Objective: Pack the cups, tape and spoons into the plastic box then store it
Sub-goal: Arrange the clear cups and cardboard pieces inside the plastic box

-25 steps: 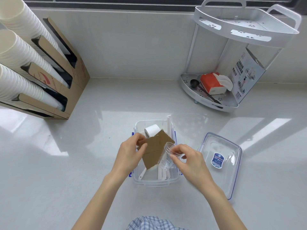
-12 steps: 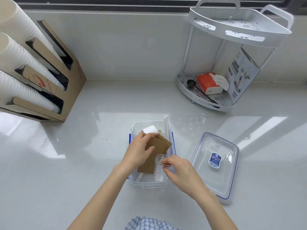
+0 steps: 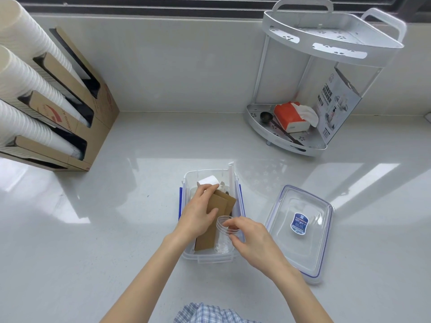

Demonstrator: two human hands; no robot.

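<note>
1. Your left hand (image 3: 200, 213) lies flat, fingers spread, pressing brown cardboard sleeves (image 3: 215, 220) down inside the clear plastic box (image 3: 186, 252).
2. Your right hand (image 3: 254, 241) pinches the rim of a clear plastic cup (image 3: 225, 234) that stands upright in the box's near right corner, beside the sleeves.
3. A white tape roll (image 3: 208, 180) sits at the box's far end, touching your left fingertips.
4. A white stick (image 3: 231, 178) leans against the box's far right wall.
5. The lid (image 3: 300, 231) lies on the counter just right of the box.
</note>
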